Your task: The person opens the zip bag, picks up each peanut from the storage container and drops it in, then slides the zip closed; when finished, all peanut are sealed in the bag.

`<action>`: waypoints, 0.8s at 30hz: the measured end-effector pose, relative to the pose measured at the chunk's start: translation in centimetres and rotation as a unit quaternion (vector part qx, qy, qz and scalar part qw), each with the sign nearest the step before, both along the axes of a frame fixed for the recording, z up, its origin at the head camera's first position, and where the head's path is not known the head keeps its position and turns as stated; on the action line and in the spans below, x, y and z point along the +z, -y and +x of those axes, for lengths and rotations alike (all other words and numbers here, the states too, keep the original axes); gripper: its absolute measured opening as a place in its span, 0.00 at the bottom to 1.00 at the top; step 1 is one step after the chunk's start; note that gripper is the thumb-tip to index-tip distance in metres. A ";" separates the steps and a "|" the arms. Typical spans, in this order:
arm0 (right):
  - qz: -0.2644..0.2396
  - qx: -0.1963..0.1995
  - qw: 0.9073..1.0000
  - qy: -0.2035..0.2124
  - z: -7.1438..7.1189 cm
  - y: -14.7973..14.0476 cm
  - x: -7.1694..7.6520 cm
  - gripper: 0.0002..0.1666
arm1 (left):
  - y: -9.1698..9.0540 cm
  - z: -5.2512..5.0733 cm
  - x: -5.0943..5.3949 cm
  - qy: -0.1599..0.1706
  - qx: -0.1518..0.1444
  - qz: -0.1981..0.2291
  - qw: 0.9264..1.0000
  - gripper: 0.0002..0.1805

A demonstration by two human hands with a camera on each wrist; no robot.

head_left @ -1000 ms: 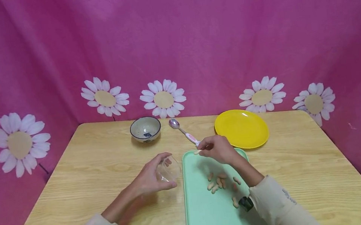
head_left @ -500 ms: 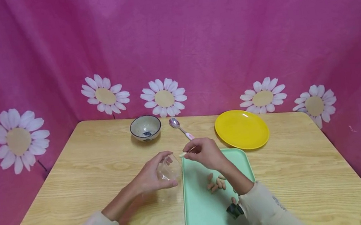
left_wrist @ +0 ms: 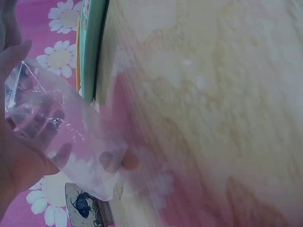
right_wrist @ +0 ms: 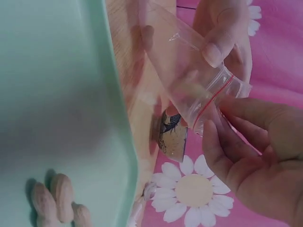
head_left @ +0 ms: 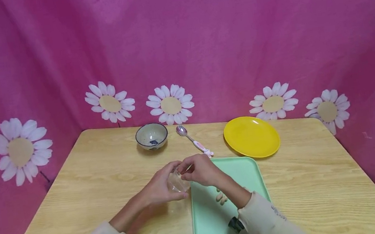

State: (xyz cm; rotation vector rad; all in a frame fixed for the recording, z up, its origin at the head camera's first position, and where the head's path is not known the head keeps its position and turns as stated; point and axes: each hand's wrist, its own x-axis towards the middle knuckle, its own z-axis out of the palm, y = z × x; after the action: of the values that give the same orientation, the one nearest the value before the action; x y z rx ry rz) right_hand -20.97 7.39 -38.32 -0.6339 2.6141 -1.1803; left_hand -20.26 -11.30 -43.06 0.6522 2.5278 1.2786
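Observation:
A clear plastic bag (head_left: pixel 177 182) with a red line near its mouth (right_wrist: pixel 213 101) is gripped at its side by the left hand (head_left: pixel 159 186). The right hand (head_left: pixel 199 169) has its fingertips at the bag's mouth, thumb and fingers slightly apart in the right wrist view, nothing plainly between them. A blurred pale shape (right_wrist: pixel 189 89) shows inside the bag beyond the red line, and a brown shape (right_wrist: pixel 147 35) near its far end. Several peanuts (head_left: pixel 221 197) lie on the green tray (head_left: pixel 209 225), partly hidden by the right forearm.
Behind the hands stand a patterned bowl (head_left: pixel 151 136) and a spoon (head_left: pixel 194 141) with a pink and white handle. A yellow plate (head_left: pixel 252 137) sits beyond the tray's far right corner. A pink flowered cloth hangs behind the wooden table (head_left: pixel 309 180).
The right hand has moved left from above the tray's far edge to the bag's mouth. The pale peanut it pinched is no longer plainly between its fingers. The left hand has hardly moved.

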 end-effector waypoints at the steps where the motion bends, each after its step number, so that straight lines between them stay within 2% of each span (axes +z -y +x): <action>1: 0.003 0.005 1.000 0.005 -0.1 0.0 0.1 0.07 | -0.1 -0.1 0.1 0.000 0.000 -0.002 1.000 0.49; 7: 0.001 0.022 1.000 0.015 -0.1 -1.2 0.9 0.08 | -0.1 -0.1 0.2 0.016 0.022 -0.009 1.000 0.48; 10: 0.000 0.020 1.000 0.011 -0.1 -2.6 1.1 0.09 | -0.3 -0.1 0.2 0.019 0.021 -0.007 1.000 0.48; 14: 0.008 0.018 1.000 0.001 -0.1 -4.7 0.9 0.08 | -0.5 0.1 0.0 0.017 0.022 -0.002 1.000 0.47; 19: 0.048 0.017 0.999 -0.005 -0.3 -7.5 0.5 0.08 | -0.4 0.2 0.2 0.027 0.028 -0.001 0.999 0.47; 24: 0.065 0.003 0.998 -0.019 -0.6 -9.4 -0.1 0.09 | 0.1 0.1 0.2 0.014 0.024 0.002 1.000 0.48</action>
State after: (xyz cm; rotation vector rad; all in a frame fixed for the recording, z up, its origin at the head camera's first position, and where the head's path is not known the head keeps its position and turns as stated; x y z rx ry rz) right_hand -21.56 16.74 -38.38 -0.6452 2.6911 -0.9962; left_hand -20.17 -11.39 -42.82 0.5752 2.5337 1.2992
